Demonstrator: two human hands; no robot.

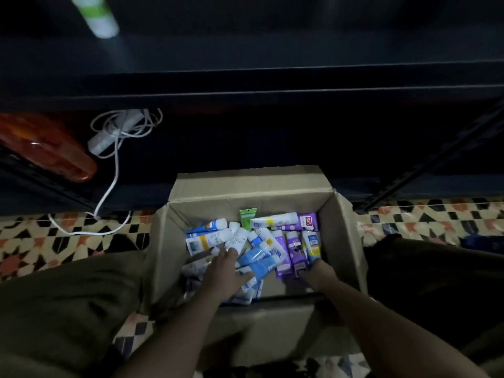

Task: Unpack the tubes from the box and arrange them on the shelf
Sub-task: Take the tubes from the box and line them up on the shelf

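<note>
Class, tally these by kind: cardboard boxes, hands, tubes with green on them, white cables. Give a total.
Cardboard box: 1
Hands: 2, left hand, right hand
Green tubes: 2, boxed green tube, shelved green tube
White cable: 1
Total: 6

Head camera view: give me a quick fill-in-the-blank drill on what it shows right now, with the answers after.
1. Both hands, left hand and right hand, reach into the open ____ box.
2. The single green tube lies near the box's ____ wall.
3. The purple tubes lie on the ____ side of the box.
4. A white ____ trails onto the patterned floor.

Missing words: cardboard; far; right; cable
</note>
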